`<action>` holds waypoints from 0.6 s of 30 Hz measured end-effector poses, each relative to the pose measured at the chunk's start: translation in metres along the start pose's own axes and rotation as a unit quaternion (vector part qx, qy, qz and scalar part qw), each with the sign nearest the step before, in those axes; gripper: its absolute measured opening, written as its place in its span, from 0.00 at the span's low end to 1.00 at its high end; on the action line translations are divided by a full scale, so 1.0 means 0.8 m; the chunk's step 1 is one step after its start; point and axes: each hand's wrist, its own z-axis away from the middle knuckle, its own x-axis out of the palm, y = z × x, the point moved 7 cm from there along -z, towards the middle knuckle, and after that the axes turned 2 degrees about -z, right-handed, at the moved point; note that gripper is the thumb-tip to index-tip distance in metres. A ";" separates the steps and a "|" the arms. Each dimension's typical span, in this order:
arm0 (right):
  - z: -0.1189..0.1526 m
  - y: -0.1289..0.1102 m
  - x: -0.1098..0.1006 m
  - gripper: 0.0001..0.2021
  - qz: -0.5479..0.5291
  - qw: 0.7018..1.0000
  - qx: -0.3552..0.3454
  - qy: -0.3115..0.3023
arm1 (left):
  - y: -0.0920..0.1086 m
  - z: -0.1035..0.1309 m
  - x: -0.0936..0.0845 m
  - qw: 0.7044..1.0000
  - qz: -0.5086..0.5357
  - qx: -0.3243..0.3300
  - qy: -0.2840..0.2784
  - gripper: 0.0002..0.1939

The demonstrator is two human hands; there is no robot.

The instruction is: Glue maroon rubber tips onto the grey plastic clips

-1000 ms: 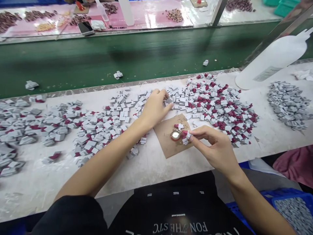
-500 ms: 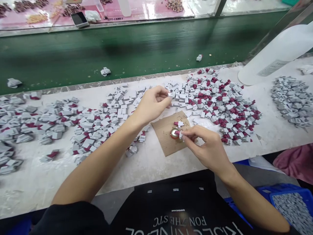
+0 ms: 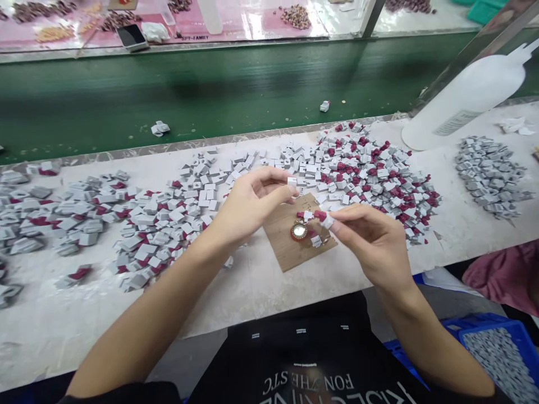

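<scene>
"Where was the piece (image 3: 323, 218)?"
"Just right of the frame's centre, over the card (image 3: 288, 255); the right hand (image 3: 379, 244) had it pinched between thumb and fingertip, closed on its pale end."
"Which way did it point?"
"Its maroon end faced left and slightly up in the frame; its long axis ran at a slant, from upper left down to lower right."
"And the left hand (image 3: 252, 205)?"
"Near the centre, apart from the right one; its thumb and fingertips were closed on a pale block (image 3: 292, 182); that was too small for me to tell its long axis."
"What lay on the card?"
"A red-rimmed disc (image 3: 298, 230) and two other pieces (image 3: 308, 215); the upper one's maroon end pointed left; the lower one slanted down to the right, pale end lowest; a heap (image 3: 379, 179) lay right of centre."
</scene>
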 end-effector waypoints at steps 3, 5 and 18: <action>-0.013 0.005 -0.008 0.07 -0.093 0.995 0.029 0.030 | 0.011 0.009 0.020 0.999 0.017 0.013 -0.041 0.09; -0.021 0.008 -0.009 0.10 -0.117 0.992 0.044 0.031 | 0.018 0.013 0.032 0.997 0.031 0.019 -0.061 0.10; -0.031 0.014 -0.010 0.11 -0.078 0.996 0.037 0.003 | 0.015 0.016 0.048 0.993 0.072 0.024 -0.096 0.09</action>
